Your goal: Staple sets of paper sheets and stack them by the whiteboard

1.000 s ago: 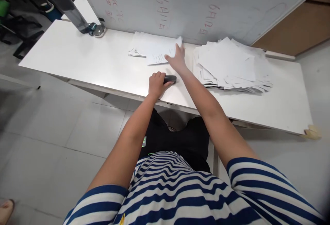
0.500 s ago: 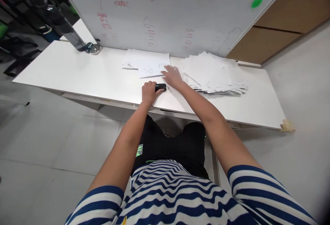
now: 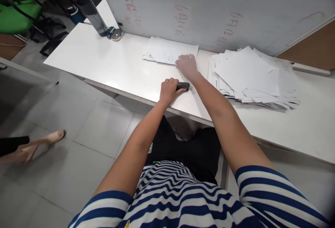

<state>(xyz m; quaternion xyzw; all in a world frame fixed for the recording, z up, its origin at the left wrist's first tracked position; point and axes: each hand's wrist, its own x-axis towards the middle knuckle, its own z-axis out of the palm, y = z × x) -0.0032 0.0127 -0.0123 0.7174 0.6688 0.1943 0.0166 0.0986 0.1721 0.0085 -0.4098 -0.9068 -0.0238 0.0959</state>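
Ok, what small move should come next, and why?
I'd probably have the right hand nudge the smaller paper stack square: sheets at its left end stick out unevenly, and that hand lies over its near right part. The left hand is occupied, gripping the dark handheld object.
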